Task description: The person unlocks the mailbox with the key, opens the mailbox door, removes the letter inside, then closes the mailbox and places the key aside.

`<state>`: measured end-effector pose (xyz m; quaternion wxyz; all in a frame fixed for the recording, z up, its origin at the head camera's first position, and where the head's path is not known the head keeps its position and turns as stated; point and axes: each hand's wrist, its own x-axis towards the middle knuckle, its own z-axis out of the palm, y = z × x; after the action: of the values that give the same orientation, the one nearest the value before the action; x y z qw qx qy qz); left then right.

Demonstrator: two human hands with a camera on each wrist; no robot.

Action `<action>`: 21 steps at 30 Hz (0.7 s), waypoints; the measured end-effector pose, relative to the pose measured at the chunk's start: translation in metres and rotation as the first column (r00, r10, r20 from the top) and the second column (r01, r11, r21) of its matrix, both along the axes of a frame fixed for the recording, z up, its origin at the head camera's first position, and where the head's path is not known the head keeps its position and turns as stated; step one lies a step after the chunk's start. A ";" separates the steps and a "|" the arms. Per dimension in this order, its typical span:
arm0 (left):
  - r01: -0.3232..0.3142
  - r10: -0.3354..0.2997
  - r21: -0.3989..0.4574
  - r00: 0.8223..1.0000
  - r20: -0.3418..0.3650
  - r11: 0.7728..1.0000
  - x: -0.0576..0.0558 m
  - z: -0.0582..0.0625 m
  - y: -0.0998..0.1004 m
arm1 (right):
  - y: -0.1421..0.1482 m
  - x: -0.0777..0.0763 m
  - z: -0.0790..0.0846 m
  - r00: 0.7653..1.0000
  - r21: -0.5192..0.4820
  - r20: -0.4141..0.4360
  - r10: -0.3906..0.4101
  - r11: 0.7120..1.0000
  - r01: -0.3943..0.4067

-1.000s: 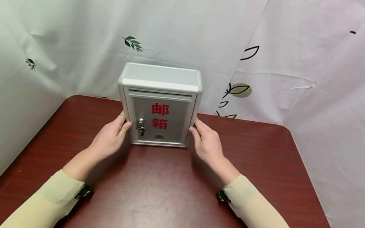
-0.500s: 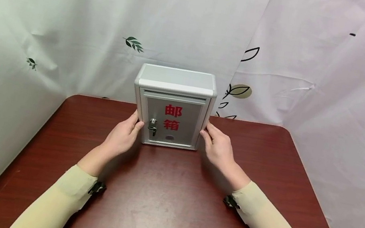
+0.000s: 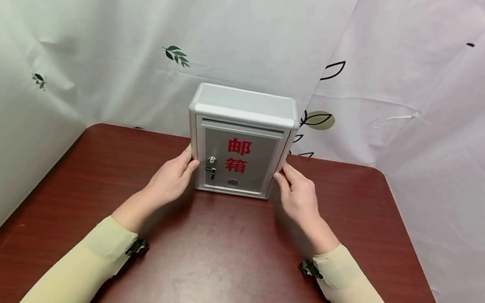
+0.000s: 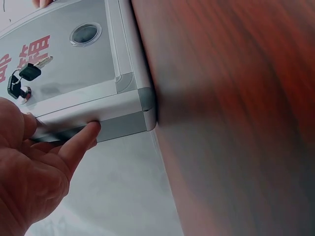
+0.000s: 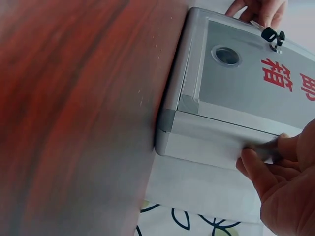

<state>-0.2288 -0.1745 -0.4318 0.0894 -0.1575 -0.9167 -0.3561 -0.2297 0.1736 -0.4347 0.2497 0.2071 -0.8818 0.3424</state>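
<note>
A silver-grey metal mailbox (image 3: pixel 241 143) with red characters on its door stands upright near the back of the table. My left hand (image 3: pixel 172 177) grips its left side low down, thumb by the front edge and fingertips along the side wall. On the opposite side my right hand (image 3: pixel 301 197) holds the box the same way. In the left wrist view, keys (image 4: pixel 30 72) hang from the lock on the door, close to the left thumb. A small round window (image 5: pixel 227 56) shows low on the door in the right wrist view. The back of the mailbox is hidden.
The dark red-brown table (image 3: pixel 212 265) has rounded back corners. White curtains (image 3: pixel 139 19) with leaf prints surround it at the back and both sides, and the back one hangs just behind the mailbox. Dark wrist straps (image 3: pixel 137 248) show at the cuffs.
Both hands have shifted the mailbox to the right along the table, and its front has turned to face more squarely forward. The grip on both sides stays the same.
</note>
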 end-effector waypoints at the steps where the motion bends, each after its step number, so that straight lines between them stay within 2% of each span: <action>1: 0.003 -0.003 -0.005 1.000 -0.002 1.000 -0.001 0.000 0.001 | 0.000 0.000 0.000 1.000 -0.003 -0.002 -0.002 1.000 0.002; 12: 0.013 -0.013 -0.032 1.000 -0.005 0.999 -0.002 0.001 0.003 | 0.003 0.003 0.000 1.000 0.017 -0.010 -0.018 1.000 0.018; 21: 0.028 -0.029 -0.021 1.000 -0.010 0.999 -0.001 0.001 0.004 | 0.004 0.004 0.002 0.999 0.019 0.039 -0.012 1.000 0.011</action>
<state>-0.2301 -0.1707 -0.4309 0.0874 -0.1734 -0.9177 -0.3467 -0.2257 0.1779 -0.4326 0.2326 0.1975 -0.8908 0.3368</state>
